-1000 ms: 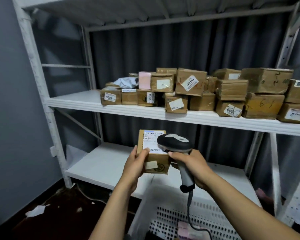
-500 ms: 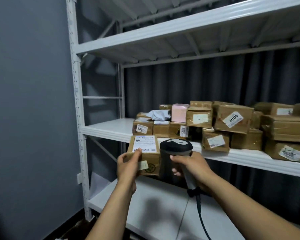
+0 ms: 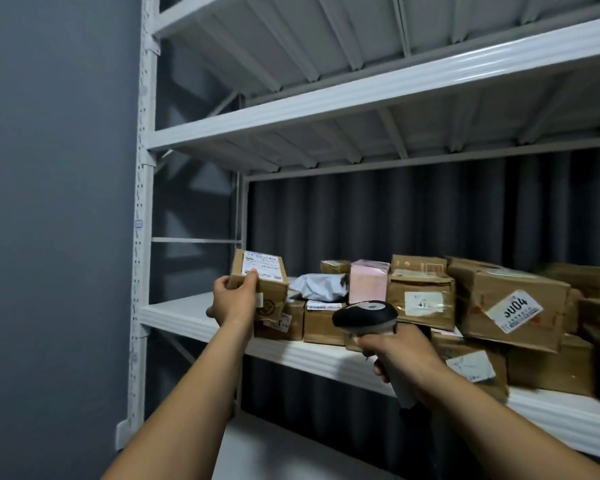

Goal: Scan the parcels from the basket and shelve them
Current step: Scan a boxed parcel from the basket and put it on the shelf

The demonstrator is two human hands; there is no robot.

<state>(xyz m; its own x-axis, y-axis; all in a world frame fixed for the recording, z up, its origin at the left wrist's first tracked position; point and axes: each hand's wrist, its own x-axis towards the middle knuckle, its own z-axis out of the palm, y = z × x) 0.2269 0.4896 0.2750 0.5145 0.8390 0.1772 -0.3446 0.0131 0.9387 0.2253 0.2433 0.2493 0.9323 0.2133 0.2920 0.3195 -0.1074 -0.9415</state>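
**Desk:** What is counted here?

**Photo:** Two hands, one scanner and one parcel in hand are seen. Four white shelf boards are counted, and only the middle shelf (image 3: pixel 187 318) is loaded. About ten brown cartons (image 3: pixel 421 299) are piled on it, with one pink box (image 3: pixel 368 282) and one grey bag (image 3: pixel 317 287). The count is left uncertain at the right edge, where the pile is cut off.

**Desk:** And the grips?

**Photo:** The parcel (image 3: pixel 262 284), label up, is gripped at its near left corner by the left hand (image 3: pixel 234 303), thumb on the label. It is held at the pile's left end, above the leftmost carton. Contact with that carton cannot be told. The scanner (image 3: pixel 366 315) is clasped by its handle in the right hand (image 3: pixel 399 355), well apart from the parcel, in front of the pile.

**Desk:** Where is open room found?

**Photo:** A bare stretch of board is seen between the pile and the corner post (image 3: pixel 142 237). The lower shelf (image 3: pixel 274 452) is shown bare.

**Desk:** What stands in the way?

**Photo:** The right is blocked by the tilted carton marked 3004 (image 3: pixel 506 303). The back is closed by a dark curtain (image 3: pixel 361 220), the left by a grey wall (image 3: pixel 49 202).
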